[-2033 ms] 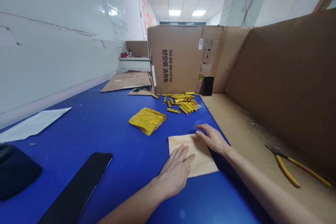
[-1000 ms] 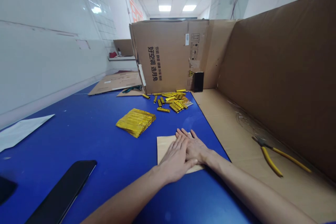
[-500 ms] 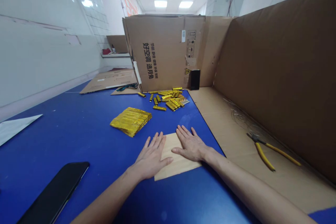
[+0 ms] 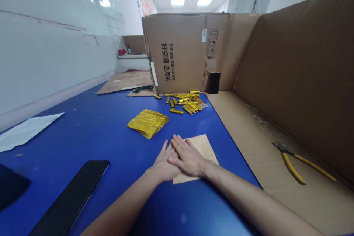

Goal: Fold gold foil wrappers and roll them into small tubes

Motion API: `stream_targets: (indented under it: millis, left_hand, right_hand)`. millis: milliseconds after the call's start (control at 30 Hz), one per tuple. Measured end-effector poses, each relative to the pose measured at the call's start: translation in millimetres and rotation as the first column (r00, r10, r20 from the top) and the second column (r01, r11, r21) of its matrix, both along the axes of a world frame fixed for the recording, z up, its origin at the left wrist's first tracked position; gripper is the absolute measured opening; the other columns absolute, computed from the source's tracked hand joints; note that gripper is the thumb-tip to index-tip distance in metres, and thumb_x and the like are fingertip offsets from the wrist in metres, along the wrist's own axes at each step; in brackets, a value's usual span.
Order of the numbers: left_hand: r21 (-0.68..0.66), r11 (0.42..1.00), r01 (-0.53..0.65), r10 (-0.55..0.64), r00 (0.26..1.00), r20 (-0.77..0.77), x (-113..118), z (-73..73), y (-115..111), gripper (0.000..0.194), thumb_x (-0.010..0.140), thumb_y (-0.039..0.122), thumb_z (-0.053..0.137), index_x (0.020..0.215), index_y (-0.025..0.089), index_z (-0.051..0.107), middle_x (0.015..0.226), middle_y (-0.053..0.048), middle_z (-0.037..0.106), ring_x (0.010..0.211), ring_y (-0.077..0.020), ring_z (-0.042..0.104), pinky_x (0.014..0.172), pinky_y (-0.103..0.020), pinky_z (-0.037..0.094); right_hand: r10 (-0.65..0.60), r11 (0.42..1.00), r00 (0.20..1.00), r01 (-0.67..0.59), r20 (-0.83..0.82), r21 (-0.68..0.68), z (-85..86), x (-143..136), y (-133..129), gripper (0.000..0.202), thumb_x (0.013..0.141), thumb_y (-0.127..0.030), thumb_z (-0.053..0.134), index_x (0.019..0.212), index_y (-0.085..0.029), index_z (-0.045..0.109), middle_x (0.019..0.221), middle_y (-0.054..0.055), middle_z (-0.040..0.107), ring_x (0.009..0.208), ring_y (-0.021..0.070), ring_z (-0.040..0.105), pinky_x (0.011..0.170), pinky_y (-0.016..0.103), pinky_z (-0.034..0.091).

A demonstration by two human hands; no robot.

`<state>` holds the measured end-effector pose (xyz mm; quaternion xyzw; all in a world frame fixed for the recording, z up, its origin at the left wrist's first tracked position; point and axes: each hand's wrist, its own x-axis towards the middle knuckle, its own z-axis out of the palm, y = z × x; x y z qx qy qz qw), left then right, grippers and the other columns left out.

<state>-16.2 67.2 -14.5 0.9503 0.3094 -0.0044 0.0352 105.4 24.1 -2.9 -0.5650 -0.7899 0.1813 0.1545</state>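
A pale tan sheet of paper (image 4: 207,148) lies flat on the blue table. My left hand (image 4: 165,166) rests at the sheet's left edge with its fingers stretched out. Across it lies my right hand (image 4: 189,158), flat, its thumb and palm covering part of the left hand and of the sheet. Neither hand grips anything. Beyond them sits a stack of gold foil sheets (image 4: 148,122). Farther back, several small gold foil rolls (image 4: 190,107) are heaped near the cardboard box.
A large cardboard box (image 4: 188,53) stands at the back, with a cardboard wall (image 4: 301,77) on the right. Yellow-handled pliers (image 4: 293,166) lie on cardboard at right. A black phone-like slab (image 4: 72,195) and a white paper (image 4: 27,131) are at left.
My right hand has slid left across the sheet onto my left hand, uncovering the sheet's right side. The whole view has shifted slightly, so things appear farther right.
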Motion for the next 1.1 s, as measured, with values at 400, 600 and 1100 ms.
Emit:
stream_targets:
  millis: [400, 600, 1100]
  left_hand:
    - [0.011, 0.999, -0.049, 0.049, 0.999, 0.001, 4.4, 7.4, -14.1, 0.07, 0.082, 0.052, 0.027, 0.131, 0.004, 0.021, 0.138, -0.018, 0.014, 0.128, -0.0271, 0.005, 0.101, -0.047, 0.004]
    - [-0.119, 0.992, 0.034, -0.018, 0.991, 0.13, 31.0, 13.0, -37.6, 0.084, 0.076, 0.061, 0.032, 0.135, 0.008, 0.005, 0.141, -0.013, 0.003, 0.128, -0.0245, 0.001, 0.103, -0.039, 0.01]
    - [-0.046, 0.999, -0.019, 0.019, 1.0, -0.003, -14.8, 4.0, -16.7, 0.075, 0.08, 0.059, 0.024, 0.135, 0.01, 0.011, 0.14, -0.012, 0.005, 0.128, -0.0243, -0.001, 0.101, -0.046, 0.005]
  right_hand:
    - [-0.114, 0.994, 0.949, 0.107, 0.292, 0.039, -10.7, 64.3, -5.8, 0.074, 0.08, -0.06, 0.016, 0.136, -0.012, 0.014, 0.142, 0.01, 0.009, 0.129, 0.0225, 0.001, 0.101, 0.046, 0.003]
    - [-0.111, 0.994, 0.943, 0.106, 0.313, 0.034, -14.6, 64.5, -3.7, 0.065, 0.082, -0.049, 0.022, 0.135, -0.012, 0.016, 0.142, 0.009, 0.009, 0.129, 0.0233, 0.003, 0.101, 0.046, 0.004]
    - [-0.17, 0.983, 0.953, 0.182, 0.25, -0.022, 1.7, 66.7, -6.4, 0.075, 0.079, -0.062, 0.014, 0.135, -0.012, 0.015, 0.142, 0.011, 0.009, 0.129, 0.0232, 0.003, 0.1, 0.047, 0.003]
